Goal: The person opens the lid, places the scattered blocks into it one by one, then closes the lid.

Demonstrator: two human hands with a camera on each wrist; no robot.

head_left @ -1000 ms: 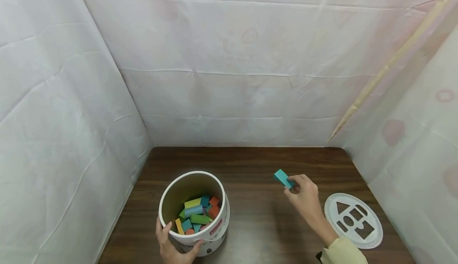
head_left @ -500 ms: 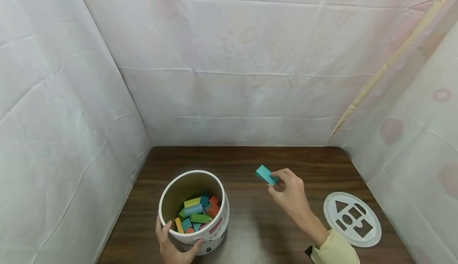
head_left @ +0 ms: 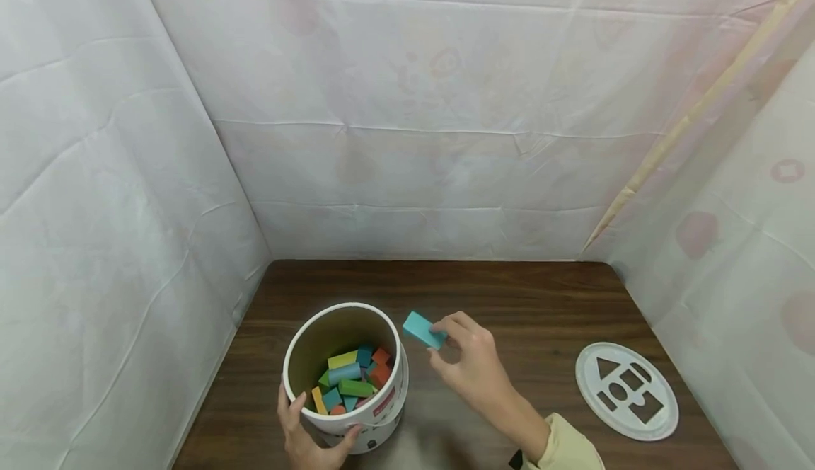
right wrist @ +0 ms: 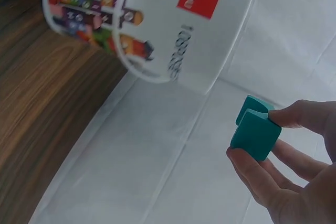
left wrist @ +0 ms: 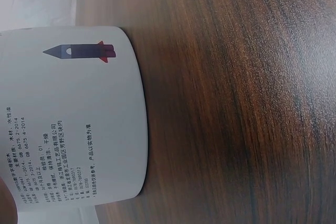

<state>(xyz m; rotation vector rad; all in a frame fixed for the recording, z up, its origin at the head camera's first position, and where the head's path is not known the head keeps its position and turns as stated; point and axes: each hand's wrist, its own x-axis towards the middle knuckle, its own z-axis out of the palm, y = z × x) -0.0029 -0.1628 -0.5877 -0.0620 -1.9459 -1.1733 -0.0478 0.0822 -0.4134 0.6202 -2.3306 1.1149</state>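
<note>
A white bucket (head_left: 331, 424) stands on the table at lower left in the head view, partly filled with coloured blocks (head_left: 356, 389). My left hand (head_left: 310, 447) grips its near side, fingers at the rim and thumb on the front wall. In the left wrist view, the printed bucket wall (left wrist: 79, 114) shows with a bit of a finger (left wrist: 6, 203). Just right of the bucket's rim, my right hand (head_left: 471, 360) pinches a teal block (head_left: 422, 330) above the table. The right wrist view shows this block (right wrist: 256, 136) between thumb and fingertips, with a gap in its shape.
At the table's right lies a white round lid (head_left: 627, 424) with shaped cutouts. The dark wooden table (head_left: 509, 286) is enclosed by white sheets (head_left: 414, 173) at the back and both sides.
My right hand has moved left with the teal block, from mid-table to close beside the bucket's rim. The left hand and the bucket have stayed in place.
</note>
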